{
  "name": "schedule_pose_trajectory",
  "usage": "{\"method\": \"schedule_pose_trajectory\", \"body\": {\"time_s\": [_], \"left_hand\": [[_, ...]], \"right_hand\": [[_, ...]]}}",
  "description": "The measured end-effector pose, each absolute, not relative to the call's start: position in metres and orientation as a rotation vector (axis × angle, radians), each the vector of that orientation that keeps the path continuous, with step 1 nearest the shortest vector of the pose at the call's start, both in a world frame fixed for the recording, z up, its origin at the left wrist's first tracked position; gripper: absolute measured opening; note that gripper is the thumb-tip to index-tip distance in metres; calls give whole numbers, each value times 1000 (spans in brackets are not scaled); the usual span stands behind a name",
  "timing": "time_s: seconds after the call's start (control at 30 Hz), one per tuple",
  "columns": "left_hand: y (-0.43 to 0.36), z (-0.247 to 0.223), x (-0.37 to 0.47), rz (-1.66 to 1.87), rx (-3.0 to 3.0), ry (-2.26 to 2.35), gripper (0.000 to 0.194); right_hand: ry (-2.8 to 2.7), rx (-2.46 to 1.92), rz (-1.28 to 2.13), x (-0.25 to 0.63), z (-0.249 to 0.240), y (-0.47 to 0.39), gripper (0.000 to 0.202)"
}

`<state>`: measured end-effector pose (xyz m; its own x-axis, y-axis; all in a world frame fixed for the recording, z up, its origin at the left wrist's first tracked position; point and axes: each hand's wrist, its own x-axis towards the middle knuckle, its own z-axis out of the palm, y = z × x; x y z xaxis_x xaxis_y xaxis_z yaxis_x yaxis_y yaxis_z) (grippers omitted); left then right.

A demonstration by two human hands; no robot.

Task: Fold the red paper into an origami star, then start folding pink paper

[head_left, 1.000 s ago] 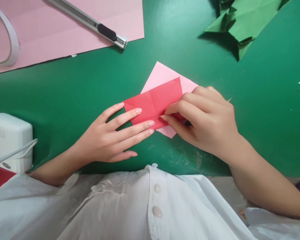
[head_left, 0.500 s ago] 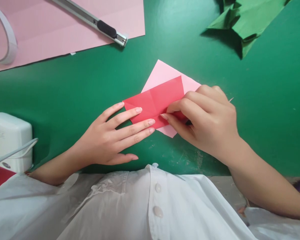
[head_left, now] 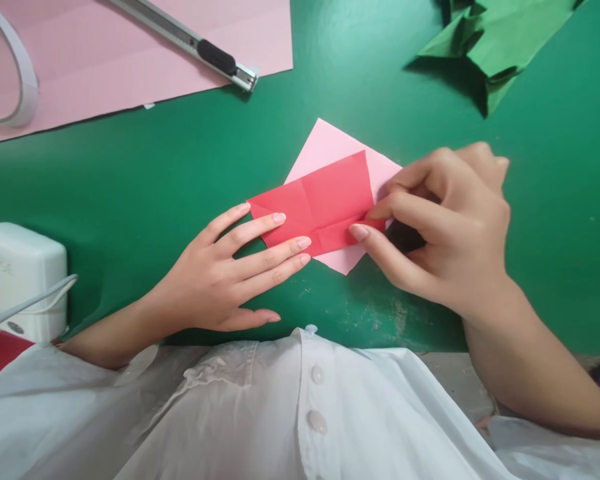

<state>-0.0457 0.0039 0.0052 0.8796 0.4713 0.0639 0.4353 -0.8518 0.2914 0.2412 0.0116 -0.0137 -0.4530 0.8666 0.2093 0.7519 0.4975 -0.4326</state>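
Note:
A red paper (head_left: 325, 197), creased and with a narrow strip folded up along its lower edge, lies over a light pink paper (head_left: 325, 143) on the green table. My left hand (head_left: 230, 267) is spread out, its fingertips resting on the left part of the red paper. At the right end of the folded strip, my right hand (head_left: 445, 220) has thumb and index finger pinched on the red paper's lower edge. The pink paper shows above, to the right of and below the red one.
A cutter knife (head_left: 215, 57) lies on a large pink sheet (head_left: 95, 73) at the upper left, with a white tape ring (head_left: 27, 90). A folded green paper (head_left: 505, 40) is at the upper right. A white device (head_left: 25, 273) with a cable sits at the left.
My right hand has slid right along the folded strip to the red paper's right end, uncovering more of the fold. My left hand has stayed in place.

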Motion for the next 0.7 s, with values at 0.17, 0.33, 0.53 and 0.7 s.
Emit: {"method": "schedule_pose_trajectory", "body": {"time_s": [0.17, 0.33, 0.53, 0.7], "left_hand": [[4, 3, -45, 270, 2741, 666, 64], [3, 3, -44, 264, 2748, 680, 63], [-5, 4, -34, 297, 2729, 782, 69], [-15, 1, -24, 308, 2735, 902, 64]], "right_hand": [[-2327, -1434, 393, 242, -12, 14, 32], [-2389, -1551, 431, 239, -11, 13, 37], [-2349, -1594, 380, 237, -12, 8, 34], [-2359, -1661, 332, 235, -15, 2, 33]]}}
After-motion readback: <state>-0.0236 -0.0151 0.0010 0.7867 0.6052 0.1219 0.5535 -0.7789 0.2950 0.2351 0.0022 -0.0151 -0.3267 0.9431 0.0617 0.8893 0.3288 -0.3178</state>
